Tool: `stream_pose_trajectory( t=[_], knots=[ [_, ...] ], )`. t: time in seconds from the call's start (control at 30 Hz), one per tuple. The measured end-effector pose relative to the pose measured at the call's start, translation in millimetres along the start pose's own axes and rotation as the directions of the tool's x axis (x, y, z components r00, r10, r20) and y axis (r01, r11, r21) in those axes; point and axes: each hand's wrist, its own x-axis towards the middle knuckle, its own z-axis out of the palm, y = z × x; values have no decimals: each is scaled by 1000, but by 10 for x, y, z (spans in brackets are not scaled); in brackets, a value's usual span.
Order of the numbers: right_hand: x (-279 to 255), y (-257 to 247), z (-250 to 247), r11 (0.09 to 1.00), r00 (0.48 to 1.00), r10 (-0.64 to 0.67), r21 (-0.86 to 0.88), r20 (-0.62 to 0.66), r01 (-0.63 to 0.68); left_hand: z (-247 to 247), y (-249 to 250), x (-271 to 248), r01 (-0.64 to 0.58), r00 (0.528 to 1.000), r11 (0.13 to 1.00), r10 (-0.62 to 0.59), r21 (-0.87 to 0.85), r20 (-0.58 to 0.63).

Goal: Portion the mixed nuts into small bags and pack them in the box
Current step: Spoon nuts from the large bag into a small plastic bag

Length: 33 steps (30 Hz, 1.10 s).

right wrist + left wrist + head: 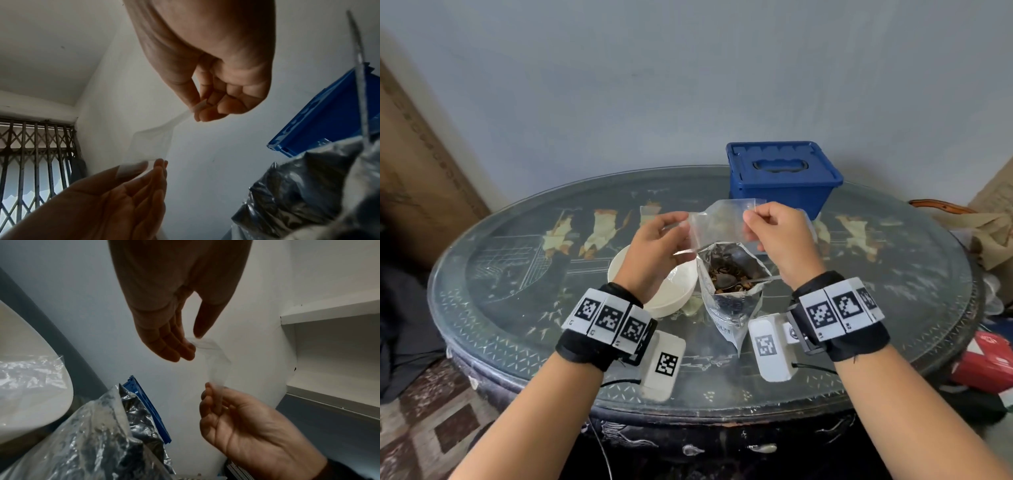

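Both hands hold a small clear bag [722,224] in the air above an open foil pouch of mixed nuts [732,274]. My left hand [685,219] pinches the bag's left edge between thumb and fingers [188,345]. My right hand [751,214] pinches its right top corner with curled fingers [205,112]. The bag [216,363] [152,142] looks empty. A metal spoon handle [763,279] sticks out of the pouch. A blue box [780,174] with its lid on stands behind the hands. The pouch [102,434] [308,186] shows below in both wrist views.
A white bowl [654,291] holding clear plastic bags [30,369] sits left of the pouch. Two white marker blocks [664,366] [770,346] lie near the round table's front edge [688,411]. Red packaging [986,359] lies off the table at the right.
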Motion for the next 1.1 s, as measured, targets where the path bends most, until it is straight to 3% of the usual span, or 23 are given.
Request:
stream_pose_trajectory(
  t=[0.13,0.23,0.33,0.43,0.5,0.57,0.9,1.1],
  knots=[
    [-37,83,63,999,999,9,-32,-34,-10,-53,-61,-39,-40,999,999,39,-20,-36],
    [-66,127,102,995,996,-9,-100,-93,-1,-55,-94,-43,-74,992,995,80,60,-99],
    [-194,72,144,988,977,-120,-120,-178,99,-26,-128,-38,-89,986,979,113,181,-125],
    [-381,6,215,961,970,-235,-161,-61,223,16,-151,-44,-97,981,975,127,200,-144],
    [-481,6,276,978,982,-179,-94,53,184,53,-150,-64,-88,983,981,114,172,-147],
    [-538,20,324,993,990,-117,-16,74,119,82,-142,-90,-73,986,990,90,119,-139],
    [-604,0,358,987,1000,-18,159,17,15,133,-65,-179,-51,999,998,51,-28,-6],
    [-581,52,322,988,997,37,152,-74,-25,96,-76,-201,-114,993,985,108,129,57]
  ],
)
